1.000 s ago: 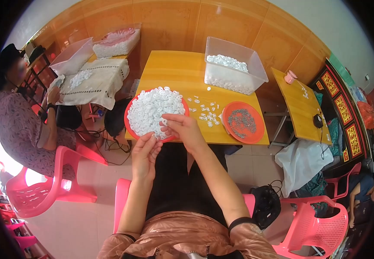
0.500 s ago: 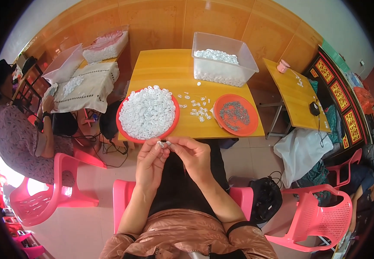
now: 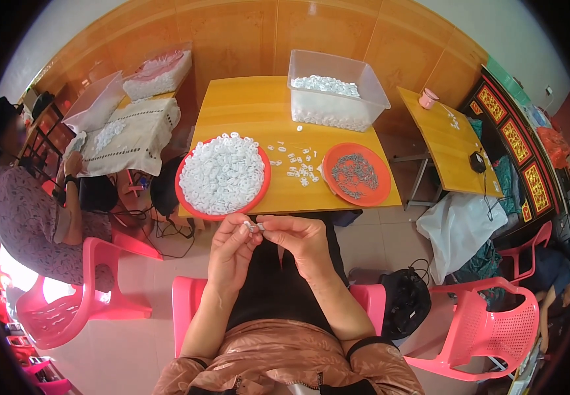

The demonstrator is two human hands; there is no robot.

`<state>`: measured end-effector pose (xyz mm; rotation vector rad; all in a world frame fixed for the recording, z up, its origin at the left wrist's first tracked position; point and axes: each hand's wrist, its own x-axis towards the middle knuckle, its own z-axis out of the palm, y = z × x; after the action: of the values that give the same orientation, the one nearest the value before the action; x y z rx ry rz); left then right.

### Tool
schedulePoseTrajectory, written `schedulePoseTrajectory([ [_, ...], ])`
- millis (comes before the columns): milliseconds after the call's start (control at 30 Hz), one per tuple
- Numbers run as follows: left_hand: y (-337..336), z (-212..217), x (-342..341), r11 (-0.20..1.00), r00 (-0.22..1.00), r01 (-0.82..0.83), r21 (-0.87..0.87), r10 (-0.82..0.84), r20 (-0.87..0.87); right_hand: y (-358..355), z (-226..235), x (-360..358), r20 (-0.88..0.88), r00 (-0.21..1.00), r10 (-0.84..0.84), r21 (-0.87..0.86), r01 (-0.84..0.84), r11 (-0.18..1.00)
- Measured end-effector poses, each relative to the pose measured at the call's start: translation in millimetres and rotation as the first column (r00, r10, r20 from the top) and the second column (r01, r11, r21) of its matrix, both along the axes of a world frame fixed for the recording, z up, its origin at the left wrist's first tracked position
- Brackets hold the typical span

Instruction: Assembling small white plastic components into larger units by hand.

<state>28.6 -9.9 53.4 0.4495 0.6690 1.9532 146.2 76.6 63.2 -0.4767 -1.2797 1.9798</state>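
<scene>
Just off the near edge of the yellow table, my left hand pinches a small white plastic piece. My right hand meets it from the other side, thumb and forefinger closed on a small whitish part; its exact kind is too small to make out. Beyond my left hand stands a round red basin heaped with white plastic pieces. Farther right, a shallow orange-red dish holds many thin metal pins. Loose white pieces lie scattered between the two.
A clear plastic bin of white pieces stands at the table's back. To the left, a person sits at a cloth-covered table. Pink chairs stand on both sides, and a black bag is beside my seat.
My hands have dropped slightly and my right hand has shifted a little right. The fingertips are a bit farther apart, showing more of the white parts between them.
</scene>
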Motion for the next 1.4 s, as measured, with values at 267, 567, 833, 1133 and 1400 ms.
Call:
schedulePoseTrajectory([
  [267,0,1,-1,0.999,0.998,-0.019,-0.03,0.017,-0.068,0,1,-2,-0.013,1.0,0.009,0.009,-0.008,1.0],
  [567,1,0,-3,0.998,0.999,-0.029,-0.063,0.026,-0.047,-2,1,-4,-0.001,1.0,-0.025,0.045,0.025,0.999],
  [833,2,-2,-2,0.996,0.997,-0.064,-0.059,0.066,0.028,-1,-6,-3,0.089,0.993,-0.083,0.234,0.06,0.97],
  [1133,1,-1,3,0.959,0.913,-0.278,-0.056,0.246,-0.327,-5,5,-1,0.188,0.973,-0.135,0.425,0.043,0.904],
  [1400,1,0,7,0.95,0.906,-0.299,-0.094,0.252,-0.34,-3,0,-4,0.091,0.98,-0.179,0.296,0.145,0.944],
])
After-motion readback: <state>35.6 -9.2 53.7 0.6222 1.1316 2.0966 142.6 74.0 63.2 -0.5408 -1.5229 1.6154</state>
